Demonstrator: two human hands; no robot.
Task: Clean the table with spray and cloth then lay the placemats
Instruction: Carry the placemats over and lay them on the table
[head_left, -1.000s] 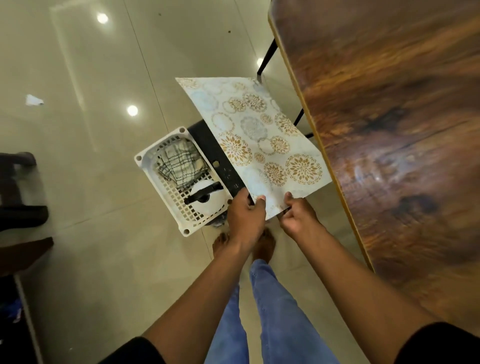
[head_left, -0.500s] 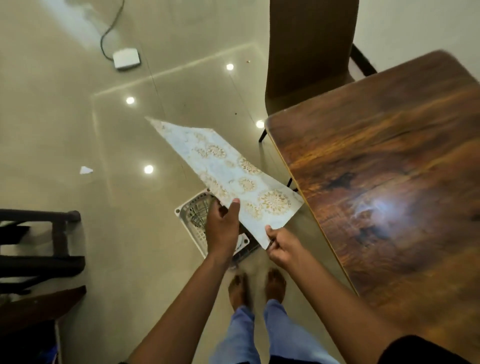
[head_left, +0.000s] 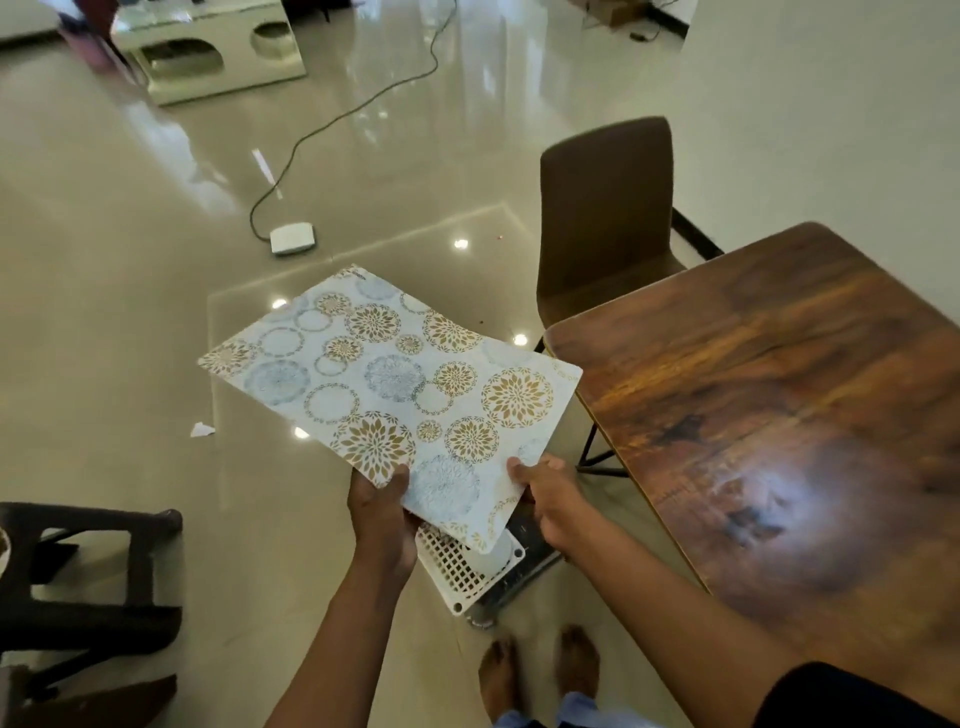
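A: Where is the placemat (head_left: 395, 395)?

B: It is up in the air, over the shiny floor (head_left: 130, 322), just left of the table (head_left: 779, 415). It has gold and blue flower circles on it. Its far right corner is close to the table's edge.

A: Who holds it?

B: Both hands. The left hand (head_left: 382, 512) pinches the near edge, thumb on top and fingers under. The right hand (head_left: 545, 501) pinches the near right side the same way.

A: Is anything on the table?

B: I see only the brown wood with a bright patch of light.

A: What is under the placemat?

B: A white basket (head_left: 462, 566) with little holes sits on the floor, near two bare feet (head_left: 540, 670). The placemat hides most of it.

A: What else is around?

B: A brown chair (head_left: 605, 213) stands at the far end of the table. A dark stool (head_left: 88, 577) is at the near left. A white box with a cord (head_left: 292, 238) lies far off on the floor.
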